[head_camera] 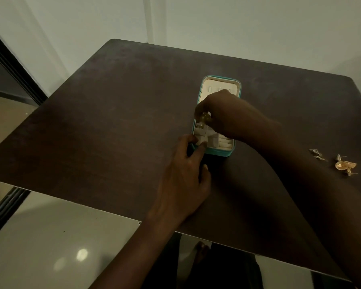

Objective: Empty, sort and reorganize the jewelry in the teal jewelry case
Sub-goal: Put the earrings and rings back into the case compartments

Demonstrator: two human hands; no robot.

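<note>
Nearest the lens, my left hand reaches across the dark table to the teal jewelry case, which sits open a little right of the table's middle. Two fingertips rest on the case's near left corner, the fingers fairly straight and holding nothing — the thumb lies on the tabletop just short of the case.

My right hand comes in from the right and hangs over the middle of the case, hiding much of it. Its fingertips are drawn together, pinching a small gold piece just above the case's left side; the piece is blurred, so I cannot tell what kind of jewelry it is. Another glint of gold lies in the compartment directly below it.

Inside, the case is lined in cream. Its near half is split into small compartments, with a row of padded rolls at the near right corner. Its far half, the opened lid, shows a pale panel with small slots.

Well to the right of the case, near the table's right edge, lie two loose lots — a small silvery pair and, beside it, a gold cluster.
</note>
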